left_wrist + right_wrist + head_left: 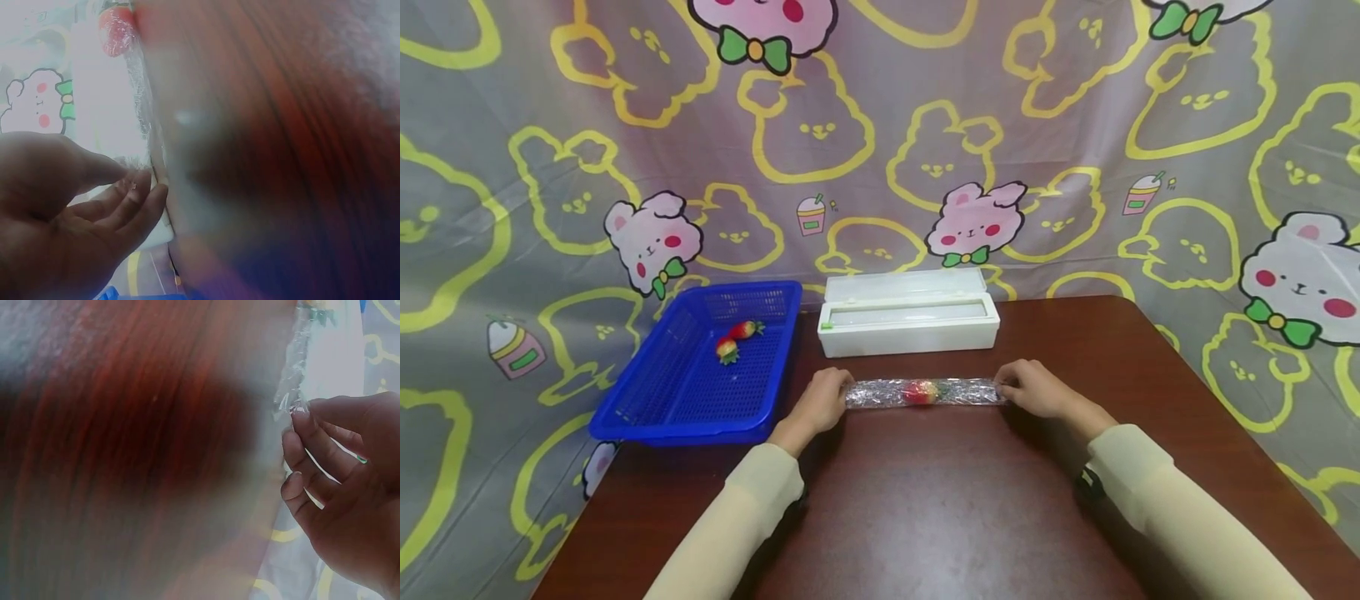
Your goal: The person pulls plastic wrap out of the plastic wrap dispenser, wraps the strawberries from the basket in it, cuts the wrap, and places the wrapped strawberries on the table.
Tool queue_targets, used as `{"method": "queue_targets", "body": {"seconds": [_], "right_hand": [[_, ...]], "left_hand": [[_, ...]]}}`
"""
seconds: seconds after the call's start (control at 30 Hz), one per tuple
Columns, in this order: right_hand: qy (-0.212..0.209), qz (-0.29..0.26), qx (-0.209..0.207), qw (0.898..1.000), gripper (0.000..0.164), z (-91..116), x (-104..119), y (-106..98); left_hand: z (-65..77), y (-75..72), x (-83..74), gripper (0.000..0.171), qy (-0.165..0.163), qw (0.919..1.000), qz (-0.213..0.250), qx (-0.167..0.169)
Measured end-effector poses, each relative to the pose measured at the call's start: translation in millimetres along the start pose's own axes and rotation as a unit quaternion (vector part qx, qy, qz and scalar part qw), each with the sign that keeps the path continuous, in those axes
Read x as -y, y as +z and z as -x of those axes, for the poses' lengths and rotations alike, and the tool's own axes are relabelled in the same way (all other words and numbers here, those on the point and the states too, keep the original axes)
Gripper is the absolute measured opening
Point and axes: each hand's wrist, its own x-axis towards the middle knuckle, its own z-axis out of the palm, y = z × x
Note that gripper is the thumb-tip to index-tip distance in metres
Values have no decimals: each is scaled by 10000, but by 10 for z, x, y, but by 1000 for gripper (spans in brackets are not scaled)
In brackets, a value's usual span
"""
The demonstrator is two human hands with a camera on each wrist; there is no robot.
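Observation:
A strip of clear plastic wrap (876, 393) stretches between both hands over the table, folded around a red strawberry (919, 392) at its middle. My left hand (824, 398) pinches the strip's left end between thumb and fingers; the left wrist view shows the left hand (81, 200) with the wrapped strawberry (117, 32) farther along the film. At the other end my right hand (1033, 388) pinches the film. In the right wrist view, thumb and forefinger of the right hand (344, 462) meet on the crinkled wrap (292, 375).
Behind the strip stands a white wrap dispenser box (910, 337) with its lid (906, 285) raised. On the left, a blue plastic basket (696, 429) holds two strawberries (736, 340). A patterned curtain (880, 150) hangs behind the brown wooden table (925, 508).

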Motion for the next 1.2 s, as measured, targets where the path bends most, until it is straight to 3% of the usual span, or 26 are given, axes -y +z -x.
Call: {"method": "queue_targets", "body": {"seconds": [0.4,0.6,0.73,0.87,1.03,1.2], "right_hand": [[172,141,-113,9997,7,-138,-73,122],[251,370,-235,9987,13,-139,-50,108],[282,815,-636,9942,26,-131,42,77],[-12,1067,-877,9904,26,-177,241,63],[-239,762,-346,9962,17,-230,423,152],[-268,566,173,9979,13,-200,347,254]], "left_hand": [[-171,70,0,23,-360,9980,-383,342],[-167,46,-6,20,-526,9961,-650,279],[-161,0,-108,22,-411,9952,-884,-2],[-183,-9,-294,24,-28,9985,-546,-37],[-213,68,-448,29,326,9982,-78,506],[-204,167,-350,25,164,9955,-69,930]]}}
